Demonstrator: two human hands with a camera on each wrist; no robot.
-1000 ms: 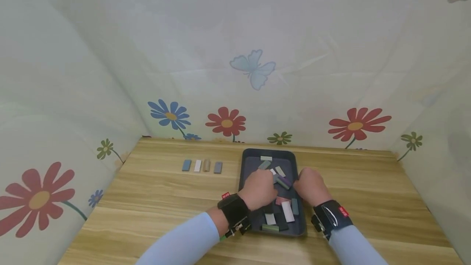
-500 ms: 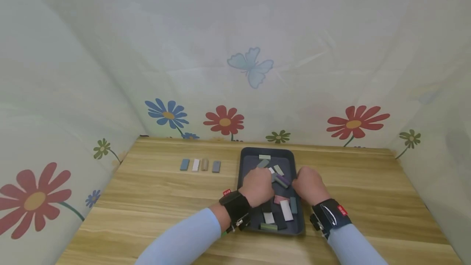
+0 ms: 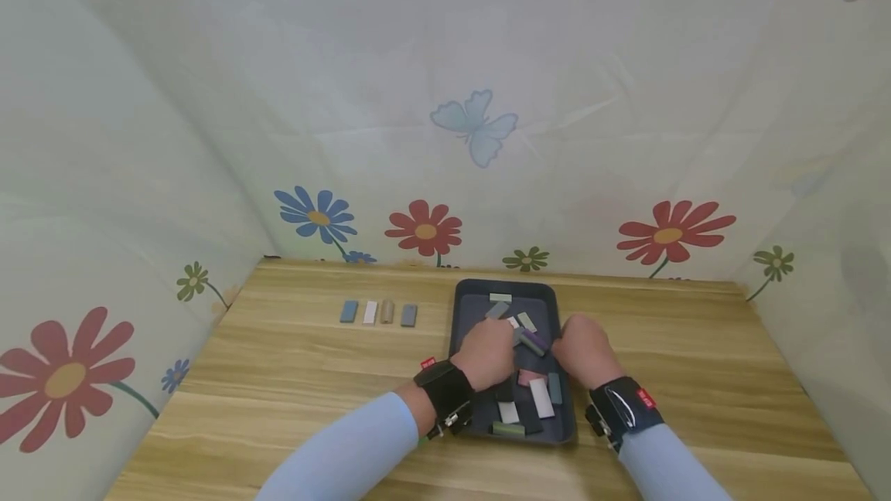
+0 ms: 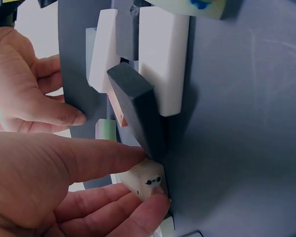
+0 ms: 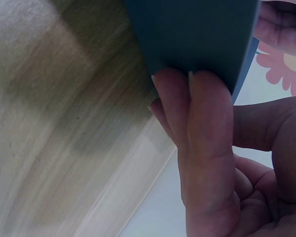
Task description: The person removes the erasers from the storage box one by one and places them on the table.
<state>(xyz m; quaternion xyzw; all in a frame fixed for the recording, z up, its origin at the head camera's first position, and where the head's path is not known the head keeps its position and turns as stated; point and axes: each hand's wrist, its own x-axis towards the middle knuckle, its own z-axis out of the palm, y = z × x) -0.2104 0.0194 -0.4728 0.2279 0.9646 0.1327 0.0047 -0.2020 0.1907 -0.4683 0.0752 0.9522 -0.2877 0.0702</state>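
L hand point(image 3: 483, 354) is down in the dark tray point(image 3: 539, 304), thumb & fingertips pinching a cream block point(image 4: 142, 174) w/ a tiny face on it — the block's right btwn them, inside the tray. A dark block point(image 4: 135, 103) tilts just beside the thumb, white block point(image 4: 163, 59) next to that. R hand point(image 3: 588, 350), well clear of the cream block, grips the tray's right wall — fingers against the outer side. Over left, 4 small blocks point(image 3: 370, 312) sit in a row on the wooden table point(image 3: 334, 377).
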